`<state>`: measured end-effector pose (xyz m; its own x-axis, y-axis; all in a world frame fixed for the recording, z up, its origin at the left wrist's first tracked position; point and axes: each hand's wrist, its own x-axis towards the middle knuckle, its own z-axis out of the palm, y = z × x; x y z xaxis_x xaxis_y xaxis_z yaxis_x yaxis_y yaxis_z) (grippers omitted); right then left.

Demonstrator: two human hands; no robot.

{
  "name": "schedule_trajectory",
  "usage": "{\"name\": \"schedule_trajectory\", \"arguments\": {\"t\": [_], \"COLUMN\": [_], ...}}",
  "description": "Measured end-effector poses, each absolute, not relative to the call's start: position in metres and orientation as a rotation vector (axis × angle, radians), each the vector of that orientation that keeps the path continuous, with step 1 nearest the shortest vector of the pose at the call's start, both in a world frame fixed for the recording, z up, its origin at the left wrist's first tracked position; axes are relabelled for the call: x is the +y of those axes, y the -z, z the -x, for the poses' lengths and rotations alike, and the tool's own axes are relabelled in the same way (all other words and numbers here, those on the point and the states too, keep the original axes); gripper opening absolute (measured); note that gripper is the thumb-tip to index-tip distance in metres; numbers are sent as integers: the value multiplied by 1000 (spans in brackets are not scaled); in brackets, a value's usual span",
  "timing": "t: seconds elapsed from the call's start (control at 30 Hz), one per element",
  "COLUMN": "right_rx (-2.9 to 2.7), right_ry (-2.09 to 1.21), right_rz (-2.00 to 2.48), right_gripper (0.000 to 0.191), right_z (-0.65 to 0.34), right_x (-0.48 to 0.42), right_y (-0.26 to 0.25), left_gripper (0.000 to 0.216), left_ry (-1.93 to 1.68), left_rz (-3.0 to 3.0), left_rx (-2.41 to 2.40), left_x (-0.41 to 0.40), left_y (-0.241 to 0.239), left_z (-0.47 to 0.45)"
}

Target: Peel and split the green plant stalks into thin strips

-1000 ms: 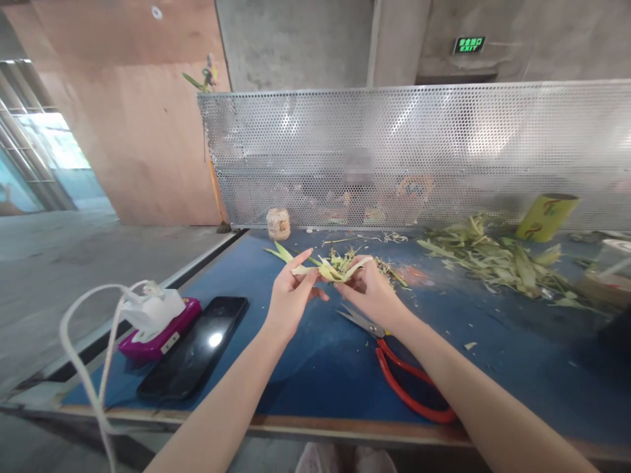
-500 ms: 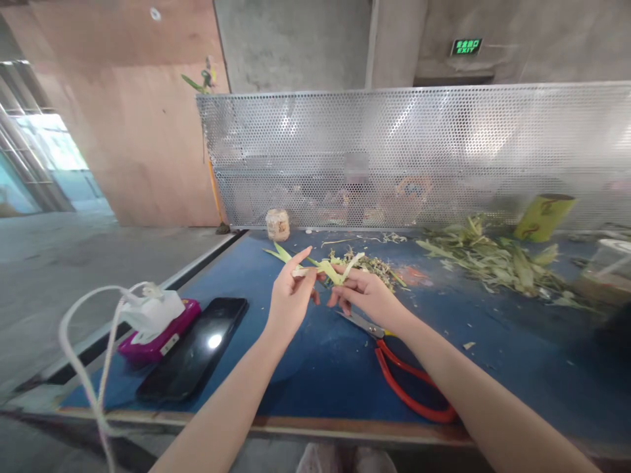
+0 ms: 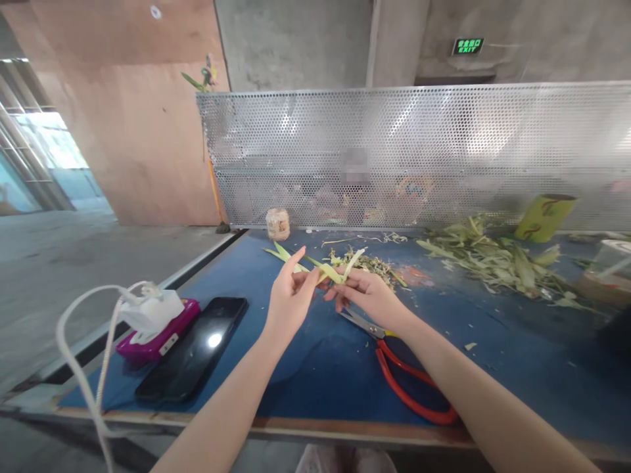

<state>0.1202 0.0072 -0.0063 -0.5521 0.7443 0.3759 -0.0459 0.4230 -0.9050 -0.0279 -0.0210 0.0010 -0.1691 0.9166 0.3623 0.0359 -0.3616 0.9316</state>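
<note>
Above the blue tabletop, both hands pinch a pale green leaf strip [image 3: 333, 270] that looks folded, with a whitish end sticking up by the right fingers. My left hand [image 3: 290, 292] is closed on its left part, thumb and fingertips together. Green leaf tips [image 3: 283, 253] poke out behind the left hand. My right hand [image 3: 367, 294] is closed on the right part, its fingertips partly hidden. Below the right hand lie red-handled scissors [image 3: 401, 374], blades toward the fingers, one handle partly under the forearm. Beyond the hands spreads a pile of dried plant scraps [image 3: 372, 266].
A black phone [image 3: 194, 351] lies at left beside a magenta box [image 3: 158, 341] with a white charger and cable. A heap of dry husk leaves [image 3: 497, 263], a yellow-green can [image 3: 545, 220] and a clear container [image 3: 608, 269] are at right. A perforated metal screen [image 3: 394, 157] stands behind.
My left fingers have shifted slightly on the leaf strip, and a whitish piece by the left thumb no longer shows. Both hands have drawn slightly closer together. The scissors have not moved.
</note>
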Motion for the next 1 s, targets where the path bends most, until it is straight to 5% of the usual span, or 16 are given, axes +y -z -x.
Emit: {"name": "schedule_trajectory", "arguments": {"t": [0.17,0.37,1.0], "right_rx": [-1920,-1838,-1878], "right_ry": [-1205,-1311,-1476], "right_rz": [617,646,627], "right_gripper": [39,68,91], "right_z": [-121,-121,-122], "right_x": [6,4,-1], "right_y": [9,11,8], "left_gripper": [62,100,91], "left_ry": [-1599,-1461,-1345], "left_rz": [-1269,-1318,-1385], "left_rx": [1041,1026,1019], "left_x": [-20,-24,-25], "left_y": [1,2,-3], "left_z": [27,25,24]}}
